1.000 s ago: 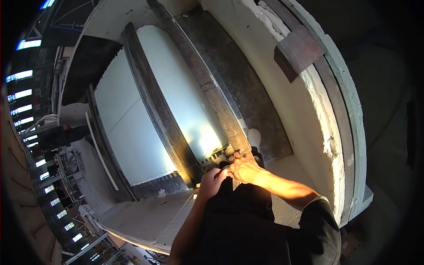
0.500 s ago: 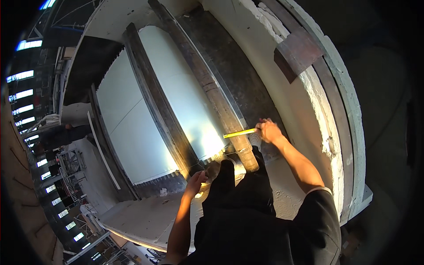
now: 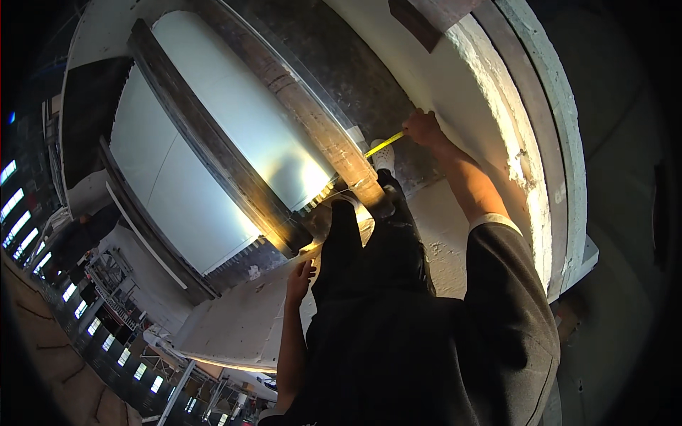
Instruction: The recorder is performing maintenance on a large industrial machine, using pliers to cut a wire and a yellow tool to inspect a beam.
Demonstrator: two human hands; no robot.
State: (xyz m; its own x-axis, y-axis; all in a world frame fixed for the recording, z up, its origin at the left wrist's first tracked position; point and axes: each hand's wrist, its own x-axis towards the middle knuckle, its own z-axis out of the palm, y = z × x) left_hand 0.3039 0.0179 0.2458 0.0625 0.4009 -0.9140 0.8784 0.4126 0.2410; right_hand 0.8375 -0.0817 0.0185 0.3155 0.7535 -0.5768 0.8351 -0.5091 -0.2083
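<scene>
My right hand point(image 3: 423, 128) is closed around the case end of a tape measure, its case hidden by the fingers. A short length of yellow blade point(image 3: 384, 144) sticks out from the hand toward the left. The tip of the blade lies by the right side of a brown, worn beam point(image 3: 323, 135), above my shoe point(image 3: 382, 157). Down at the left, my left hand point(image 3: 301, 277) hangs near my leg with its fingers loosely curled; whether anything is in them cannot be made out.
Pale smooth panels point(image 3: 238, 99) lie between the brown beam and a second dark beam point(image 3: 206, 135). A thick wall with a rough, broken white edge point(image 3: 497, 99) curves along the right. A whitish ledge point(image 3: 241, 326) runs at lower left, with a hall beyond.
My right hand and the tape have moved right and away, so the blade no longer crosses over the brown beam. The whole view has tilted and shifted.
</scene>
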